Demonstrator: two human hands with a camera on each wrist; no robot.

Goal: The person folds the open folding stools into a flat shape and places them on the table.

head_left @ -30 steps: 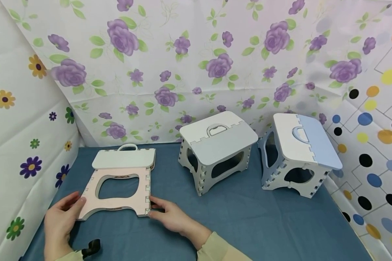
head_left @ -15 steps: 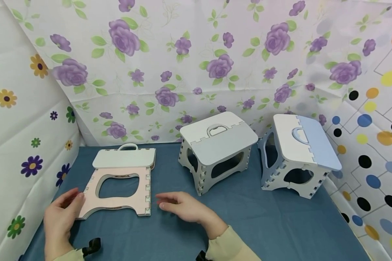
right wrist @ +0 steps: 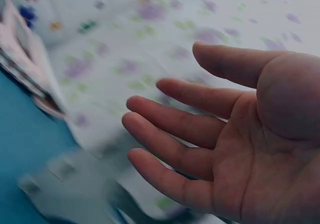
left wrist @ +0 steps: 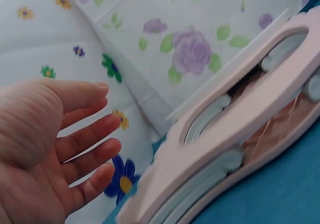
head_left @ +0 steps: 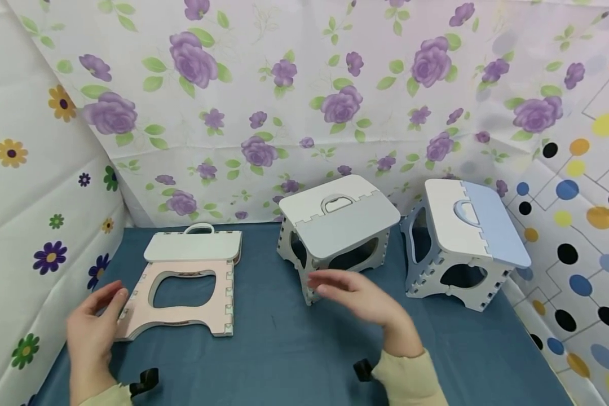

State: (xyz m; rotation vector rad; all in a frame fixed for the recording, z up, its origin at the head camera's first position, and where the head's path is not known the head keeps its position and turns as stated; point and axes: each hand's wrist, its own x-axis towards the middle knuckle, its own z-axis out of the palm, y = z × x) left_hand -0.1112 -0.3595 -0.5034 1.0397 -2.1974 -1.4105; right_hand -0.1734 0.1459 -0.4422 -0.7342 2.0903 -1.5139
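A folding step stool (head_left: 182,316), pink with a pale mint-white top section and carry handle, lies folded flat on the blue cloth at the left. My left hand (head_left: 92,330) is just off its left edge, with relaxed fingers and nothing held; in the left wrist view the hand (left wrist: 55,144) and the pink stool (left wrist: 165,176) are apart. My right hand (head_left: 362,299) hovers before the grey and white stool (head_left: 342,225), which stands unfolded at the centre, and hides part of its near legs. Seen in the right wrist view, that hand (right wrist: 220,139) has spread, empty fingers.
A blue and white stool (head_left: 492,225) stands unfolded at the right, close beside the grey one. The blue cloth (head_left: 274,355) covers the table. Floral sheets (head_left: 304,84) hang behind and at the left, a dotted sheet (head_left: 583,225) at the right.
My right hand has left the pink stool's right edge and moved right, to the front of the grey stool. The left hand has eased slightly off the pink stool. The stools stay put.
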